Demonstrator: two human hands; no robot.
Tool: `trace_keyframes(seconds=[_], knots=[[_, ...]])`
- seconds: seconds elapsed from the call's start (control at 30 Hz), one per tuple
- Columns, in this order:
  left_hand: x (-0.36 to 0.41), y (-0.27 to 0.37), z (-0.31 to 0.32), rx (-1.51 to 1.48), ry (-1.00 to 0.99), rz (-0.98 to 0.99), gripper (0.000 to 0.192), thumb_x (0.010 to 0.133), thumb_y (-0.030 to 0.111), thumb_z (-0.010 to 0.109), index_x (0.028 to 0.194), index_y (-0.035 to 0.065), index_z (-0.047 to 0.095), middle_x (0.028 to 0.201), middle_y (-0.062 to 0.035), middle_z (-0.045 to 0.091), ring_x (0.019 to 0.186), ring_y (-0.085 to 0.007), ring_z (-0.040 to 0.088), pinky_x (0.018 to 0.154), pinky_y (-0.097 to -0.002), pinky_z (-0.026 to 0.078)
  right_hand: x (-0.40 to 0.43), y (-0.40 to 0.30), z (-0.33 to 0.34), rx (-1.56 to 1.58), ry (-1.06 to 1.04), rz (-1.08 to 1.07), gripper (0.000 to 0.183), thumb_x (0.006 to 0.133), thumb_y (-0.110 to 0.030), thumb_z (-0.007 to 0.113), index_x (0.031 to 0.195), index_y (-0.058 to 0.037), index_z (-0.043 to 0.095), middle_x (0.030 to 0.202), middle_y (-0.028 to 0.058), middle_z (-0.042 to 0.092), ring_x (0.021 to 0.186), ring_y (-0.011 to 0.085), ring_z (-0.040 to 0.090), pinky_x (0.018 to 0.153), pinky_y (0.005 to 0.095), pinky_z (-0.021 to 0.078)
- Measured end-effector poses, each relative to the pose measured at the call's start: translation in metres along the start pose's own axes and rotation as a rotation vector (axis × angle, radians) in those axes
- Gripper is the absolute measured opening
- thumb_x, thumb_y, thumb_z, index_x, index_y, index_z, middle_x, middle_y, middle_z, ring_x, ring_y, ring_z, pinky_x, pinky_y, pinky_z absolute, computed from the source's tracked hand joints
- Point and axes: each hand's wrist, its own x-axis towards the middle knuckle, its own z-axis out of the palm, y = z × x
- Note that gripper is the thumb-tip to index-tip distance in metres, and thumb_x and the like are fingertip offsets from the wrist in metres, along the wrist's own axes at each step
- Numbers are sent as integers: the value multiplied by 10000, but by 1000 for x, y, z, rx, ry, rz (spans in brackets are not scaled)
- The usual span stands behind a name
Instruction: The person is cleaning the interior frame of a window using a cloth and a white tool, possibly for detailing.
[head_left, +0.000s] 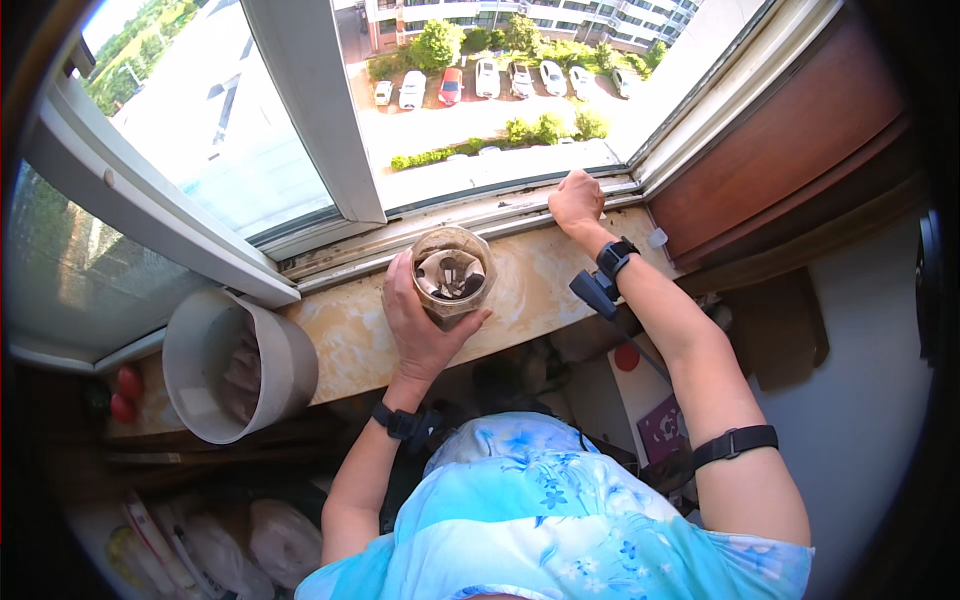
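Note:
My left hand (417, 322) is wrapped around a clear, soiled plastic container (453, 304) over the marbled windowsill (360, 341). Dark and pale bits of debris (450, 276) lie inside it, seen through its open top. To the right, my right hand (579, 199) is closed in a fist at the lower window track (517, 213), near the frame's corner. Whether those curled fingers hide something small cannot be seen. Dirt marks the white track. Both wrists wear black straps, and a dark device (592, 292) hangs by my right wrist.
A whitish plastic bucket (292, 367) with brownish contents stands on the sill's left part, beside red round items (126, 394). The opened window sash (150, 225) reaches inward at left. Past the window opening, parked cars show far below. Plastic bags (281, 540) lie at lower left.

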Motion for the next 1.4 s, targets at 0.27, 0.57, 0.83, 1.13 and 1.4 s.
trace_keyframes(seconds=[0.27,0.57,0.83,1.13,1.4], knots=[[1,2,2,-3,6,12,1158,606,359,940,1485,-3,280,1428,-239,416,1330,-417,425,1127,-493,352,0,1,-38,590,-148,4,52,735,-36,706,778,-9,707,791,169,726,775,268,728,704,349,572],[1,1,0,-29,3,-28,1193,580,327,959,1502,23,265,1433,-215,403,1329,-402,412,1123,-488,354,-114,-74,-97,548,-94,-988,283,793,22,624,1069,-42,633,819,119,664,781,271,645,741,371,532],[6,2,3,-38,24,-7,1197,572,326,962,1495,30,261,1416,-217,410,1288,-394,439,1098,-491,371,-118,-73,-84,448,-93,-1133,284,778,6,642,1054,-38,691,854,130,672,821,310,649,765,400,540],[3,2,1,-26,20,-3,1163,595,369,947,1487,16,290,1431,-231,420,1326,-415,426,1113,-499,356,-32,-2,-78,614,33,-506,200,796,-31,715,979,2,640,758,137,701,712,223,708,667,338,554],[2,-1,1,-28,0,6,1180,608,374,952,1494,-1,270,1453,-224,391,1340,-400,418,1127,-477,357,3,51,-21,105,-104,-262,196,736,-259,781,807,-81,736,847,146,725,842,326,702,799,414,548]])
